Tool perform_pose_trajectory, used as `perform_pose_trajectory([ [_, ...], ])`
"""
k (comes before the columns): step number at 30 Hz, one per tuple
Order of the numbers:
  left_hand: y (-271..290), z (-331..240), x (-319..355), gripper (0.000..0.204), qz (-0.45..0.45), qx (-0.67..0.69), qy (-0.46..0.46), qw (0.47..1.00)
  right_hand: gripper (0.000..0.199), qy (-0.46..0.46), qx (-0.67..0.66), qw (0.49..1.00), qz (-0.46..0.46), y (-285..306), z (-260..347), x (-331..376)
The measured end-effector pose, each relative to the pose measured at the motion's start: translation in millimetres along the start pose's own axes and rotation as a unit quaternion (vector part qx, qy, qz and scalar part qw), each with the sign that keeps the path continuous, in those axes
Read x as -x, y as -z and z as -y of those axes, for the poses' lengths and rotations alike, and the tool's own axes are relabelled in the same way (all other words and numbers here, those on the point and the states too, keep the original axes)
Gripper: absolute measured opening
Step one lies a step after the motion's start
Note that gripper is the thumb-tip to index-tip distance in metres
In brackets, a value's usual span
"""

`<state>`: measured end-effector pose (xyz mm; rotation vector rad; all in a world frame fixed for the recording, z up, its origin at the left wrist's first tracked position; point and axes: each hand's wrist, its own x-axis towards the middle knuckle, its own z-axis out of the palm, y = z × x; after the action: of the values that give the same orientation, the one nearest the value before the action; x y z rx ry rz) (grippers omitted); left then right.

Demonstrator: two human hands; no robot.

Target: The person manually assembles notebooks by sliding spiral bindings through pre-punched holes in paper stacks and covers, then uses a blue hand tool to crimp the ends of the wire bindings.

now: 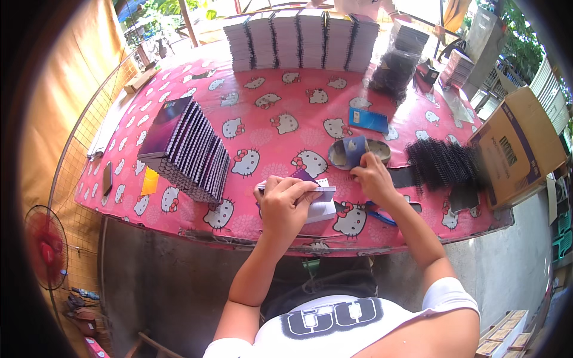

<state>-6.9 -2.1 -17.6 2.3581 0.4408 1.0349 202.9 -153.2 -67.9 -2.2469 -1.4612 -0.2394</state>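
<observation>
My left hand [287,200] is closed around a small notebook [322,210] with white pages, near the table's front edge. A purple cover piece [304,175] shows just beyond its fingers. My right hand [375,179] is to the right, at the near side of a shallow grey two-part dish [379,150]. Its fingers are bent together beside a small blue card [354,149] at the dish; whatever they pinch is too small to make out. Below the right wrist, a blue-handled tool [382,218] lies partly hidden.
A tall stack of purple spiral notebooks [188,149] stands at left. Black binding coils [444,164] lie beside a cardboard box [516,146] at right. A blue notebook [368,120] lies beyond the dish. More notebook stacks [298,42] line the far edge; a fan [46,247] stands left.
</observation>
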Motion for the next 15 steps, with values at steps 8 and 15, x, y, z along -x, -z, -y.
perform_pose_trajectory([
  [8,3,0,-5,0.019,-0.019,0.002,-0.023,1.000,0.029,0.016,-0.349,0.936,-0.044,45,73,-2],
  [15,1,1,-2,0.020,-0.013,0.024,-0.027,0.999,0.025,0.020,-0.264,0.958,-0.108,49,74,-3],
])
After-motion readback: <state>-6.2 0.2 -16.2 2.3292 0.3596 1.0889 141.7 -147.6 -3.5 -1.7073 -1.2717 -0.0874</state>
